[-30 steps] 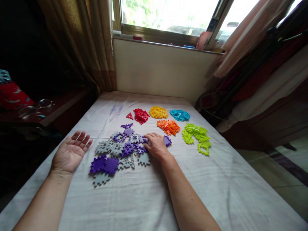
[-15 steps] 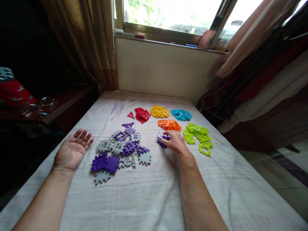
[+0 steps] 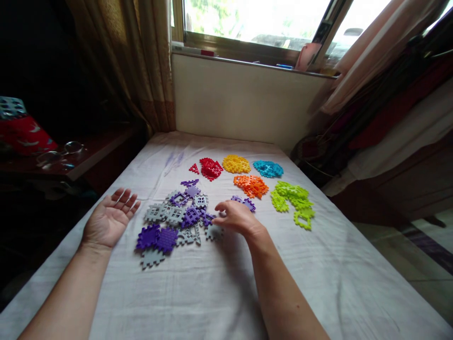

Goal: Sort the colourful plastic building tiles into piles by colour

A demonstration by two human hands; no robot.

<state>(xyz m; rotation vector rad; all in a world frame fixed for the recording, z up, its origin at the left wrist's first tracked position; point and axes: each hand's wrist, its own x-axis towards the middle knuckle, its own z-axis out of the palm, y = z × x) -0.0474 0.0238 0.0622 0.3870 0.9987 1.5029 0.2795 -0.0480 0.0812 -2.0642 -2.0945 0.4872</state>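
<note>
My right hand (image 3: 238, 218) hovers at the right edge of a mixed pile of purple and grey pieces, thumb and fingers apart, with nothing seen between them. Just behind it lie a few purple pieces (image 3: 249, 204), partly hidden by the hand. Within the mixed pile, a purple window piece (image 3: 191, 216) sits near a light grey window piece (image 3: 200, 201), and a solid purple square (image 3: 166, 240) is at the front. To the left of the pile, my left hand (image 3: 110, 218) rests palm up, its fingers spread and holding nothing.
Farther back on the white sheet (image 3: 198, 302) are red (image 3: 211, 169), yellow (image 3: 236, 164), blue (image 3: 268, 168) and orange (image 3: 251, 185) piles. Green pieces (image 3: 292, 196) lie at the right. Eyeglasses (image 3: 62, 153) and a red bag (image 3: 26, 134) are on a dark side table.
My right hand has moved left from the small purple group to the mixed pile's edge and has let go of the purple piece. My left hand has kept its pose.
</note>
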